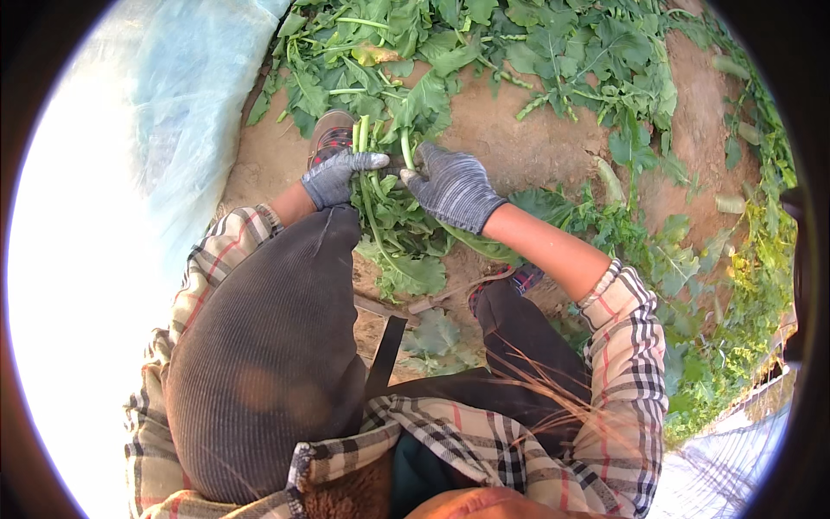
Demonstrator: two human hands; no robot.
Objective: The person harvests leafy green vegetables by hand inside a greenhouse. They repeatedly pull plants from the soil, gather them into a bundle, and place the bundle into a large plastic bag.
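Observation:
My left hand [340,176], in a grey knitted glove, is closed around a bunch of leafy green stalks [364,136] just above my left knee. The stalk ends stick up past the thumb, while the leaves [415,272] hang down between my legs. To its right, my right hand [450,185], gloved alike, pinches a single leaf stalk [406,149] between thumb and fingers. That stalk's broad leaf spreads upward beyond the fingers. The palms of both hands are hidden.
Cut leafy greens [583,52] lie heaped on bare soil [525,130] ahead. Plastic sheeting [194,84] rises at the left. My left shoe [332,133] stands beside the left hand. Pale green elongated vegetables [609,181] and more foliage lie to the right.

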